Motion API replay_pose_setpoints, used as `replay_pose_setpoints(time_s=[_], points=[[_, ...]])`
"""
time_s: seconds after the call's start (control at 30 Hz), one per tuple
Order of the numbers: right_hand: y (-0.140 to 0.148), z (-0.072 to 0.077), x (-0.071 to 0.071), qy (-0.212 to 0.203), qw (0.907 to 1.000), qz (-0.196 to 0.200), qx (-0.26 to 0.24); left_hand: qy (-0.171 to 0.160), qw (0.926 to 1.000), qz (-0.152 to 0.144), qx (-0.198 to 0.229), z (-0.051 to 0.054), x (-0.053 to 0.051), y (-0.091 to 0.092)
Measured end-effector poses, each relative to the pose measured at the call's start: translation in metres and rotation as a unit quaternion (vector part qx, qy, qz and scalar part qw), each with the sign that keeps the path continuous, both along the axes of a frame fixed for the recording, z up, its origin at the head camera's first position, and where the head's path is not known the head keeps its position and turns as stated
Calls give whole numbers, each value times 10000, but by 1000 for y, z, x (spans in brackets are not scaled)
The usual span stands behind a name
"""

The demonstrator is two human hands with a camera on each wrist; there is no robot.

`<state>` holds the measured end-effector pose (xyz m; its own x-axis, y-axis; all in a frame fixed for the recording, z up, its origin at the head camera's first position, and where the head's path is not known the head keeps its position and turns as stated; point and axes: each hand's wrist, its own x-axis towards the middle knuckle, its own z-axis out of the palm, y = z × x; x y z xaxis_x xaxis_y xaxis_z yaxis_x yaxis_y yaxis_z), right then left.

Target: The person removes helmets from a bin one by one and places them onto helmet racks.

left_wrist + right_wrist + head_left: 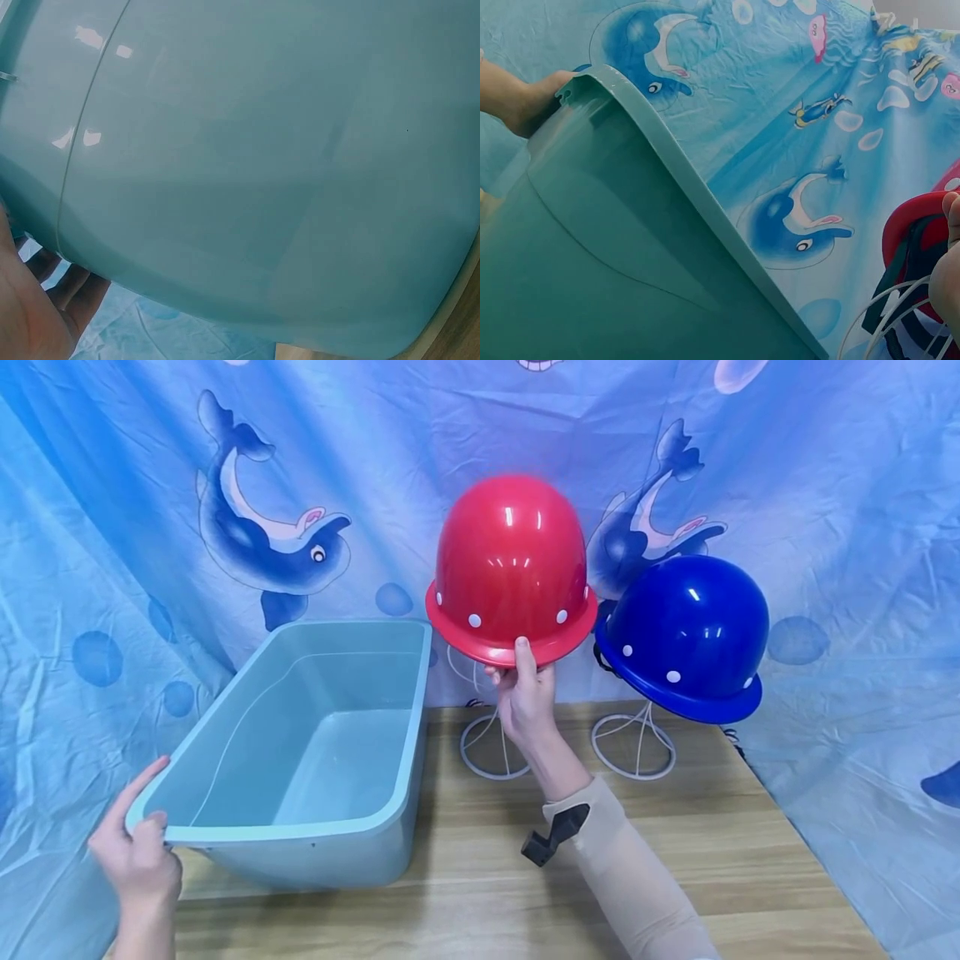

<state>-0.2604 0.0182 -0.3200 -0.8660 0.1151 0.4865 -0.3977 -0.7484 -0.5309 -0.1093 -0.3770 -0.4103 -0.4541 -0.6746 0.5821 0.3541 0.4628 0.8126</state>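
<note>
My right hand [527, 697] pinches the front brim of a red hard hat [510, 560], thumb on top and fingers below. The hat is upright, over a white wire stand [495, 770]; whether it still touches the stand is hidden. In the right wrist view, dark straps hang beneath the red hat [900, 225]. My left hand [138, 852] grips the near left corner of a light teal plastic tub [292, 835], its thumb on the rim. The tub's visible inside holds nothing. Fingers of the left hand [37, 307] also show beside the tub wall in the left wrist view.
A blue hard hat [686, 635] sits tilted on another white wire stand [633, 772] at the right. The wooden table [480, 902] carries the tub and stands. Behind hangs a blue curtain [375, 460] printed with dolphins.
</note>
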Motion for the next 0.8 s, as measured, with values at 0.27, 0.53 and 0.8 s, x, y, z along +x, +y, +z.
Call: replay_pose_setpoints(time_s=[0.27, 0.53, 0.8], points=[[-1, -5, 0, -152, 9998, -87, 19, -73, 9999, 48, 130, 3, -1, 1], [-4, -16, -1, -320, 9994, -61, 129, 61, 9996, 52, 277, 1, 0, 0], [-2, -27, -2, -414, 9990, -129, 145, 83, 9987, -125, 488, 0, -1, 2]])
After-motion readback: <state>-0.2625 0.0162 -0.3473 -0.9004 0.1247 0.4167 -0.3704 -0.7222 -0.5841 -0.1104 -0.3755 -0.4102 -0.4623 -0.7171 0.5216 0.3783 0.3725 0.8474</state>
